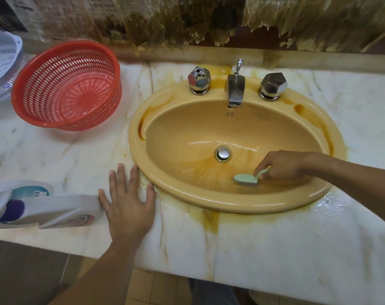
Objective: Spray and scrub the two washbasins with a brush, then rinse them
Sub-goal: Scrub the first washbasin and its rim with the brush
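Observation:
A yellow oval washbasin (187, 130) is set in a white marble counter, with orange-brown stains around its drain (222, 154) and rim. My right hand (284, 165) reaches into the bowl from the right and grips the handle of a pale green brush (246, 179), whose head lies on the wet bottom near the front right. My left hand (129, 201) rests flat on the counter, fingers spread, thumb touching the basin's front-left rim. A white spray bottle (44, 208) lies on its side just left of that hand. Only one basin is in view.
A chrome spout (235, 89) with two faceted chrome knobs (199, 80) (273, 84) stands behind the bowl. A red plastic colander (68, 84) sits tilted at the back left, a white basket (2, 62) beyond it. The counter's front edge (209, 274) is near me.

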A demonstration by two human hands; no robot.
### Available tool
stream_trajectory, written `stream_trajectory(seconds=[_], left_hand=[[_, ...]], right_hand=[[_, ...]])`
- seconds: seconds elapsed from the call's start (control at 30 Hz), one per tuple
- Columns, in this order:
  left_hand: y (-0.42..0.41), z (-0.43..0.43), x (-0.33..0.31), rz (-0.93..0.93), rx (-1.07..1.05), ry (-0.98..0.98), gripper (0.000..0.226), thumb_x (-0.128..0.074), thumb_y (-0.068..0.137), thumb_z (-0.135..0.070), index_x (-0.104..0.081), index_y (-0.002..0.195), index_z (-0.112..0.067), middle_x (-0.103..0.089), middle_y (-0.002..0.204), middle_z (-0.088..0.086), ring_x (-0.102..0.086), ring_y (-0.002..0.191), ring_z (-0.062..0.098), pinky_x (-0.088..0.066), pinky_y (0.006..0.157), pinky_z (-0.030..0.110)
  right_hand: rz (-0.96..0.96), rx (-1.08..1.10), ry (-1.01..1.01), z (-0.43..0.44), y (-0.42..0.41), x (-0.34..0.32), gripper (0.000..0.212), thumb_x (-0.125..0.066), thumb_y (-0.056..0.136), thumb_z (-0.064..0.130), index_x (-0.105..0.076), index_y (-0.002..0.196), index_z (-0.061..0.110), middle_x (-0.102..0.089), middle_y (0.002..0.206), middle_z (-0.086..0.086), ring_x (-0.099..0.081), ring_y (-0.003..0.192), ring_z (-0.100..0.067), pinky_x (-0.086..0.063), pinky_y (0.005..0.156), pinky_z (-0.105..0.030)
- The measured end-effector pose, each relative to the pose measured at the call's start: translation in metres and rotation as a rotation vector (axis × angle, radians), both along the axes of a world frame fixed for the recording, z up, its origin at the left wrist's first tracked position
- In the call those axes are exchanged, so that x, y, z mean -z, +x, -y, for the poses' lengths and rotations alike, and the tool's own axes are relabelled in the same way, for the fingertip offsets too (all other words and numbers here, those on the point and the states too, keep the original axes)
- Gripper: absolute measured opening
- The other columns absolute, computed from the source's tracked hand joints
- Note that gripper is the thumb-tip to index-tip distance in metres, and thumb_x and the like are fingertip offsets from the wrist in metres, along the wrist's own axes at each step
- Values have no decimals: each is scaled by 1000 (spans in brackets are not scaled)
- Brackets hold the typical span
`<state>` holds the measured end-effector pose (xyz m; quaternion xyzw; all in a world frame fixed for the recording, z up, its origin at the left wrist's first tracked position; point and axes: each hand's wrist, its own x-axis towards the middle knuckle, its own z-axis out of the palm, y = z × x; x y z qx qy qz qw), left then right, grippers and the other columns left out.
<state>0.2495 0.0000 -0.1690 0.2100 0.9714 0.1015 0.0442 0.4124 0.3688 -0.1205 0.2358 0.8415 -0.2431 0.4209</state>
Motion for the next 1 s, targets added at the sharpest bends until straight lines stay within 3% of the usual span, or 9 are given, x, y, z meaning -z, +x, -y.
stream_trajectory(seconds=[0.07,0.2,0.3,0.43,0.53,0.63,0.77,0.9,1.0], left_hand=[[0,0,-1,-2,-1,8,68,-29,99,-60,-22,161,-34,-6,173,-3,5,159,16,-1,126,59],[0,-2,0,-7,-3,13,67,-31,99,-59,-24,161,-34,-8,173,-2,3,159,16,-2,126,59],[0,-1,-1,-7,-5,16,67,-30,99,-59,-24,161,-34,-9,173,-2,2,159,16,-2,126,58],[0,-2,-1,-3,-7,10,68,-29,98,-60,-23,161,-35,-8,173,-3,3,159,16,-2,126,59],[0,-1,-1,4,-6,11,66,-31,100,-59,-22,161,-35,-7,173,-3,4,159,16,-2,126,59],[0,-1,-2,5,-5,10,66,-30,100,-59,-22,161,-35,-7,173,-3,4,159,16,-1,126,59],[0,-1,-1,3,-6,5,68,-26,98,-62,-21,161,-36,-7,173,-3,4,159,15,-1,126,58],[-1,-1,-1,0,-7,15,68,-25,98,-63,-22,161,-36,-7,173,-3,4,159,15,-2,126,59],[0,-1,-2,0,-3,18,68,-25,98,-63,-22,161,-36,-7,173,-3,4,159,16,-1,126,59]], right_hand=[[-66,-5,111,4,1,4,26,-58,95,42,-71,118,46,-68,125,2,-62,112,-25,-50,99,-37],[-19,168,-214,12,2,1,19,-63,96,37,-76,101,50,-55,55,0,-45,47,-24,-41,51,-29],[-72,135,-128,15,-3,3,19,-62,95,37,-76,97,49,-64,68,1,-53,57,-23,-51,56,-35],[62,227,-300,7,-2,-24,21,-63,98,29,-77,105,42,-40,47,2,-28,39,-18,-26,44,-23],[185,-7,-21,-23,5,-54,17,-64,94,33,-77,103,35,-53,58,3,-44,47,-17,-41,47,-25],[150,-252,405,-43,20,-62,18,-54,92,40,-71,95,35,-66,96,7,-64,89,-18,-56,75,-34],[194,-58,99,-38,33,-67,20,-59,84,40,-75,93,50,-72,98,1,-67,88,-30,-51,69,-34],[85,-147,301,-32,35,-59,23,-54,90,39,-74,102,42,-68,110,6,-64,100,-19,-56,85,-37],[147,-73,120,-18,29,-57,22,-58,85,44,-75,99,46,-73,106,1,-68,92,-22,-59,82,-36]])
